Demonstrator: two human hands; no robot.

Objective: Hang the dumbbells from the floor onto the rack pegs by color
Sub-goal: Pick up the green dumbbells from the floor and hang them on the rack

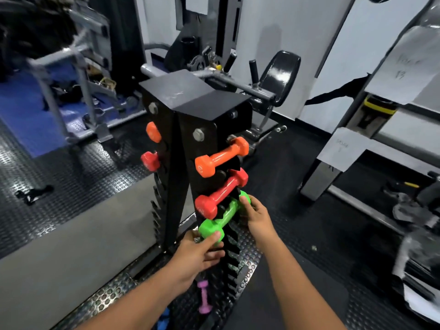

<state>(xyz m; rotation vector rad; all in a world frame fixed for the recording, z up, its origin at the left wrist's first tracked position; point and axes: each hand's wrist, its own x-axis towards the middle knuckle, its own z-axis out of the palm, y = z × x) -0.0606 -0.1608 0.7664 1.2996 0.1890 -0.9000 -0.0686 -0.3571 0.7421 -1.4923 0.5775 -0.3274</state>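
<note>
Head view: hands (pixel 228 232) on green dumbbell (pixel 221 219), purple dumbbell (pixel 204 297) below.

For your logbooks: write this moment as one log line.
green dumbbell | left hand, right hand hold ends | at rack, under red dumbbell

Even indoor light is filling the room, glinting off the bench pad (pixel 281 67). Wide-angle lens is bending the edges; frame sides are smearing with motion blur.
</note>
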